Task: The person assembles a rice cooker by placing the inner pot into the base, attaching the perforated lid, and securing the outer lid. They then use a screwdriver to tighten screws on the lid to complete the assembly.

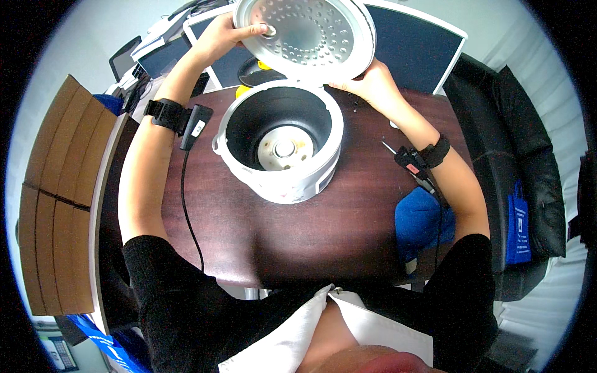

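Here, working left to right, I start at the stack of brown cardboard boxes (59,193) along the far left edge, well apart from the work. Next comes my left hand (230,31), raised above the surface with its fingers (256,29) closed in a pinch on the small knob at the centre of the inner lid plate (308,34), a round dimpled metal disc that sits in the open lid of the rice cooker (280,140). The cooker stands upright on the dark wooden surface (261,230), roughly in the middle of it, its inner pot out so the heating plate shows at the bottom (a black cable runs down from my left wrist strap just beside it). My right hand (367,84) is behind the cooker at the lid's lower right edge, near the hinge; its fingers are mostly hidden behind the rim, so I cannot tell whether they grip or merely brace.

My judgement for doing this well: keep the right hand steadying the lid so it cannot swing, pull or press the plate squarely by the knob rather than levering one side, and keep the disc level with the lid so its rim seats evenly.

Further right, a blue cloth (423,221) hangs at the surface's edge, then a black chair (528,161).
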`<state>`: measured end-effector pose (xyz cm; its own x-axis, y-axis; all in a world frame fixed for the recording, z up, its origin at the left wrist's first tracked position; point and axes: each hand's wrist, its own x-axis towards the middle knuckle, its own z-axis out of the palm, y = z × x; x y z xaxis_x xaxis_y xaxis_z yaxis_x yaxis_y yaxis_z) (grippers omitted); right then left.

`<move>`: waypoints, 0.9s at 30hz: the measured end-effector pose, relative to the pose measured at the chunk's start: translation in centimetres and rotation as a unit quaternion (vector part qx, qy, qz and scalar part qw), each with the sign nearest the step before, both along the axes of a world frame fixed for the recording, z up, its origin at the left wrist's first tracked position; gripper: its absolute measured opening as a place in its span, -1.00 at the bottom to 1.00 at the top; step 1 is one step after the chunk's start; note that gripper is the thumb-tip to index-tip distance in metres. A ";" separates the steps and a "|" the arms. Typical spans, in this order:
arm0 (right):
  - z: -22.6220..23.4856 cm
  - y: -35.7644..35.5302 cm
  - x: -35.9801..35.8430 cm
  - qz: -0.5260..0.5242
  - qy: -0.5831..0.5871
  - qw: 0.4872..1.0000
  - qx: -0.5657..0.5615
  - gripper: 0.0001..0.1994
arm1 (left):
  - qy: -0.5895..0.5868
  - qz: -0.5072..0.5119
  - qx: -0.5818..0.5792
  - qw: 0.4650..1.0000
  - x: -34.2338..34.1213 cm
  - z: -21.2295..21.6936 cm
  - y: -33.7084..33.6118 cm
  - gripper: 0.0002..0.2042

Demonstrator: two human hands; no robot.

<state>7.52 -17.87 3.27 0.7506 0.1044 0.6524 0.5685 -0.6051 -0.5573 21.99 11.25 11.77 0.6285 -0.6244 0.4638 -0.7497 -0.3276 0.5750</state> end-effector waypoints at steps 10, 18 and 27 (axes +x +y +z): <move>-0.3 -0.9 1.3 0.069 0.084 0.993 0.039 -0.47 | 0.078 0.005 -0.027 0.997 -4.1 2.1 -0.8 -0.73; 0.5 -1.3 3.7 0.150 0.131 0.979 0.034 -0.63 | 0.067 0.054 -0.003 0.996 -5.5 2.9 0.5 -0.70; -0.6 0.1 6.4 0.239 0.207 0.944 0.094 -0.61 | 0.048 0.149 0.039 0.987 -10.3 3.7 1.7 -0.67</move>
<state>13.97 -17.78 2.71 0.8419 0.4068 0.3545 0.4617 -0.2030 -0.8635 11.71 12.96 15.51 0.8283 -0.4360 0.3519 -0.5568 -0.5712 0.6030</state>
